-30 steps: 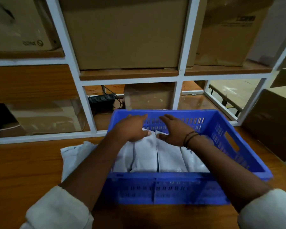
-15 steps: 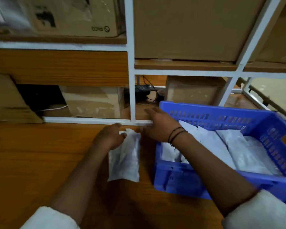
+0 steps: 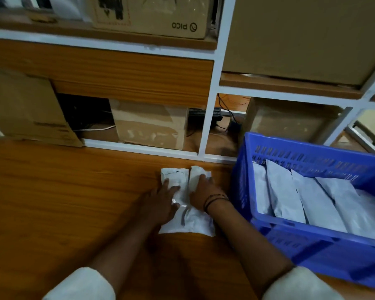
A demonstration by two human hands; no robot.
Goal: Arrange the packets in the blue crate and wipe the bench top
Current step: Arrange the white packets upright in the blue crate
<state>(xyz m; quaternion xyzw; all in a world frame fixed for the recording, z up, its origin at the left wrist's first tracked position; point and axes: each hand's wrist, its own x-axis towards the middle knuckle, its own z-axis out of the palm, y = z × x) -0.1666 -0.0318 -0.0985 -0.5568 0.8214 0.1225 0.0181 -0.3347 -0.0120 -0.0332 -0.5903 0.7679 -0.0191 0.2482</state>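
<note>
Sleeves: white cuffs of the left sleeve (image 3: 80, 284) and right sleeve (image 3: 299, 284) at the bottom edge, both forearms bare and reaching forward.
Left hand (image 3: 160, 202): fingers fairly straight and spread, laid flat on the left part of the loose packets; grips nothing.
Right hand (image 3: 200, 191): fingers likewise extended, resting on the right part of the same packets; dark wrist bands (image 3: 214, 199) just behind it.
Loose packets (image 3: 189, 219): white, flat on the bench top just left of the crate; far ends side by side and touching, how many lie under the hands cannot be told.
Bench top (image 3: 63, 202): orange-brown wood grain.
Blue crate (image 3: 301, 245): on the bench at the right, near wall just beside the right forearm, slotted sides.
Crate packets (image 3: 312, 198): a row of white packets standing on edge inside, leaning against one another, filling the visible floor.
White frame (image 3: 210, 94): shelf uprights and rails at the back edge of the bench.
Lower compartments: taped box (image 3: 149, 124) behind the rail; leaning cardboard (image 3: 24, 107) at far left; black power strip (image 3: 206, 114) with cables.
Upper shelf: PICO box (image 3: 152, 16), lettering upside down; large plain box (image 3: 301, 33) to its right.
</note>
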